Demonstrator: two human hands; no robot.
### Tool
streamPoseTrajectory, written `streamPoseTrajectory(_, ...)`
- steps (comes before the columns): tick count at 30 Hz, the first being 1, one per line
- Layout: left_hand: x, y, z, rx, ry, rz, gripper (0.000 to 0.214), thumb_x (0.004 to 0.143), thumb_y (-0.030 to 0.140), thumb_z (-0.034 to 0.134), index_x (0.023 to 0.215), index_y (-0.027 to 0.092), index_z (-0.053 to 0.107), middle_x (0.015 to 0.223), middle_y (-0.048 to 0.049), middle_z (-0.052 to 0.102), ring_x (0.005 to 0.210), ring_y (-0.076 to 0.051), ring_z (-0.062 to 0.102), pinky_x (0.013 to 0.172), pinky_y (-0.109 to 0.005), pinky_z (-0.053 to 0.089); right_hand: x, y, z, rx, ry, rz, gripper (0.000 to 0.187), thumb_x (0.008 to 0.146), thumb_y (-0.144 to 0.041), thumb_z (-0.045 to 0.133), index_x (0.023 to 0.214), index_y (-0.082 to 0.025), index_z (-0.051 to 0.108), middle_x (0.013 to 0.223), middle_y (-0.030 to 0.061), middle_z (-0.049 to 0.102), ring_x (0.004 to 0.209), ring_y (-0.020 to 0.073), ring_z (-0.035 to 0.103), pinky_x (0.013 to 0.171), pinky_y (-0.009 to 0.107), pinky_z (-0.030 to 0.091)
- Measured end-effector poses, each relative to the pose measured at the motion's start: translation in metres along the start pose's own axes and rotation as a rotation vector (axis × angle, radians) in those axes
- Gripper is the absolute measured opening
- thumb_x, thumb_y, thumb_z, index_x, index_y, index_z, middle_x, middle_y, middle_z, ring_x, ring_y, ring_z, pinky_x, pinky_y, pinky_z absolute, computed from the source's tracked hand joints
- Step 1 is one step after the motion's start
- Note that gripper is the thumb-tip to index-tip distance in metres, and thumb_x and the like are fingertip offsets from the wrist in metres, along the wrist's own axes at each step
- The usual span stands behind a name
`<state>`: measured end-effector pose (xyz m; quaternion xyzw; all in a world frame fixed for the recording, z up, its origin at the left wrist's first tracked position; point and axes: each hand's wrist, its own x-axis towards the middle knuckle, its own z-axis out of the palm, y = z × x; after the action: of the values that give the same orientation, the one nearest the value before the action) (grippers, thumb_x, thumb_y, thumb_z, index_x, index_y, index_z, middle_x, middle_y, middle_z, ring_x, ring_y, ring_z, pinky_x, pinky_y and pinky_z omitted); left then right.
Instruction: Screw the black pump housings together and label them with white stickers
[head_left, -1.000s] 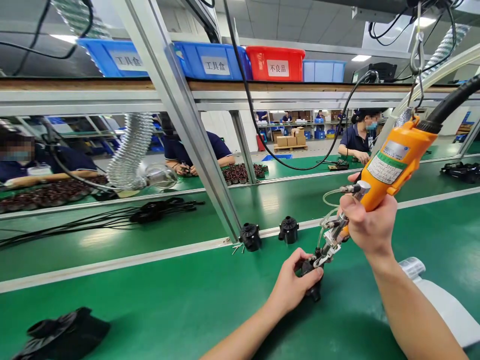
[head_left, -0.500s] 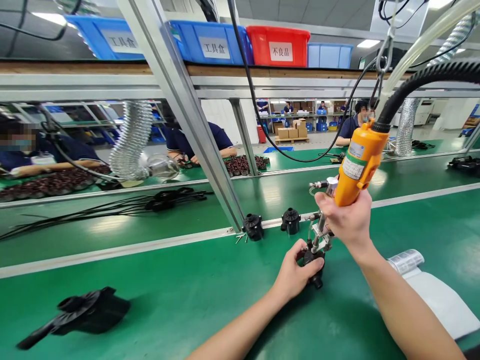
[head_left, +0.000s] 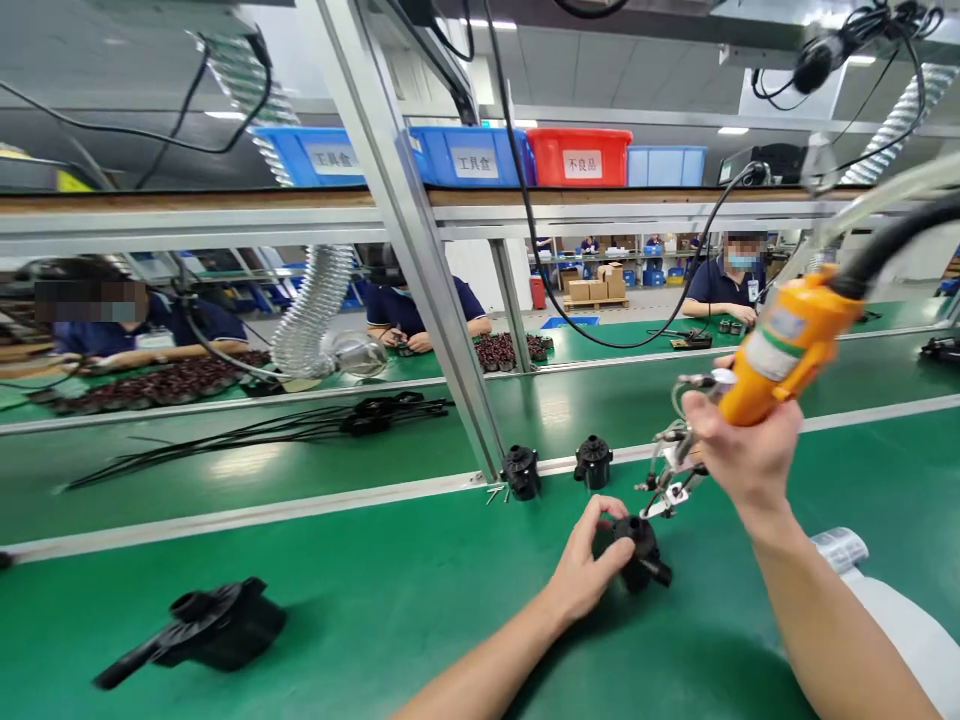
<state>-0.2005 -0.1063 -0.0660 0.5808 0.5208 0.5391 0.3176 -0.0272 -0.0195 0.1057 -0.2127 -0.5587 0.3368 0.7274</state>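
Your green worktop (head_left: 375,600) below shelved bins (head_left: 579,142), left hand (head_left: 587,566) holding black housing (head_left: 640,560), since turned, right hand (head_left: 750,450) grasping orange tool (head_left: 786,338), now tilted

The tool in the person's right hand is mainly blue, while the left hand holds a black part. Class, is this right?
No: the head view shows the tool in the right hand is mainly orange, not blue. The left hand does hold a black part.
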Motion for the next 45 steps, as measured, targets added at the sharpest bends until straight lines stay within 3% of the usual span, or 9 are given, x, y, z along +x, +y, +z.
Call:
streamPoseTrajectory(2,0.0,-0.002,-0.005,-0.159,-0.19,-0.022,0.054,0.084,0.056,0.073,0.124,0.023,0.06,0.12,-0.0092,0.065,0.104,-0.025,0.06,0.089,-0.035,0.049,0.005,-0.007,-0.01,-0.018,0.049,-0.049,0.045,0.066,-0.038,0.089,0.098,-0.021,0.062,0.068,-0.0026,0.057,0.053,0.0137,0.054,0.05,0.029,0.051)
streamPoseTrajectory(4,-0.001,-0.003,-0.003,-0.194,-0.264,-0.08,0.063,0.082,0.051,0.078,0.134,0.024,0.056,0.119,-0.0084,0.065,0.1,-0.024,0.062,0.088,-0.033,0.05,0.008,-0.01,-0.017,-0.042,0.059,-0.057,0.044,0.067,-0.04,0.088,0.098,-0.022,0.063,0.07,-0.0012,0.058,0.053,0.0143,0.054,0.048,0.029,0.051)
streamPoseTrajectory(9,-0.005,-0.007,0.017,-0.148,-0.058,-0.078,0.063,0.081,0.044,0.083,0.133,0.024,0.057,0.124,-0.0066,0.065,0.111,-0.025,0.06,0.102,-0.034,0.046,0.003,-0.009,-0.013,-0.013,-0.026,0.014,0.044,0.071,-0.044,0.084,0.101,-0.022,0.062,0.07,-0.0015,0.057,0.051,0.0134,0.053,0.043,0.027,0.048)
streamPoseTrajectory(19,-0.002,-0.004,0.018,-0.194,-0.066,-0.087,0.057,0.077,0.038,0.087,0.124,0.02,0.059,0.117,-0.0064,0.069,0.106,-0.024,0.063,0.097,-0.034,0.049,-0.007,-0.003,0.007,0.038,-0.096,0.039,0.04,0.067,-0.034,0.086,0.093,-0.023,0.059,0.064,-0.0046,0.056,0.051,0.0123,0.051,0.049,0.028,0.051)
streamPoseTrajectory(24,0.002,0.0,0.019,-0.245,-0.073,-0.106,0.056,0.073,0.036,0.09,0.118,0.02,0.061,0.115,-0.0066,0.071,0.106,-0.026,0.066,0.096,-0.035,0.05,-0.016,0.004,0.018,0.034,-0.184,0.129,0.042,0.067,-0.037,0.086,0.09,-0.023,0.054,0.055,-0.0089,0.048,0.043,0.0102,0.042,0.041,0.027,0.045)
streamPoseTrajectory(30,0.003,0.003,0.018,-0.21,-0.062,-0.092,0.054,0.073,0.036,0.09,0.115,0.018,0.061,0.11,-0.0056,0.071,0.103,-0.025,0.063,0.095,-0.035,0.047,-0.02,0.009,0.021,0.005,-0.168,0.084,0.041,0.067,-0.035,0.085,0.09,-0.021,0.054,0.06,-0.0087,0.049,0.05,0.0094,0.044,0.048,0.025,0.047)
streamPoseTrajectory(35,0.002,0.0,0.017,-0.177,-0.086,-0.085,0.052,0.075,0.039,0.088,0.114,0.019,0.059,0.11,-0.0049,0.07,0.103,-0.024,0.062,0.093,-0.034,0.047,-0.02,0.016,0.022,-0.011,-0.185,0.148,0.044,0.069,-0.038,0.086,0.093,-0.021,0.053,0.061,-0.0096,0.048,0.05,0.0085,0.042,0.045,0.022,0.041)
streamPoseTrajectory(40,0.0,-0.008,0.01,-0.19,0.045,-0.029,0.054,0.071,0.045,0.09,0.099,0.023,0.05,0.106,-0.0025,0.064,0.102,-0.022,0.059,0.089,-0.031,0.044,-0.005,0.013,0.01,0.006,-0.092,0.068,0.043,0.07,-0.037,0.085,0.097,-0.019,0.057,0.062,-0.0075,0.053,0.05,0.0104,0.049,0.051,0.026,0.048)
streamPoseTrajectory(45,0.003,-0.018,0.0,-0.553,-0.214,-0.116,0.057,0.077,0.048,0.085,0.107,0.026,0.041,0.104,-0.0019,0.065,0.09,-0.019,0.063,0.079,-0.03,0.043,0.008,-0.003,-0.015,-0.009,0.067,-0.087,0.046,0.064,-0.035,0.091,0.097,-0.018,0.063,0.064,-0.0033,0.056,0.051,0.0134,0.053,0.048,0.028,0.049)
